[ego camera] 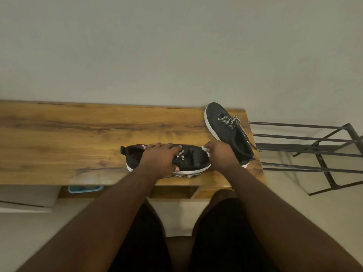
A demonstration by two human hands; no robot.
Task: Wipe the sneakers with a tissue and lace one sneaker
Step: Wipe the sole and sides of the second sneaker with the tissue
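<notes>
A black sneaker with a white sole (193, 160) lies sideways near the wooden table's front edge, heel to the left. My left hand (160, 157) grips it over the tongue and laces, thumb on the near side. My right hand (223, 154) holds a small white tissue (205, 149) against the sneaker's toe end, and most of the tissue is hidden under the fingers. A loose black-and-white lace (185, 175) trails along the near side of the sole. The second black sneaker (225, 130) sits at the table's right end with its laces loose.
The wooden table (78, 134) stands against a plain wall. A black metal rack (314, 152) stands just right of the table. A blue basket (85, 189) sits on the shelf under the tabletop. My legs are below the table edge.
</notes>
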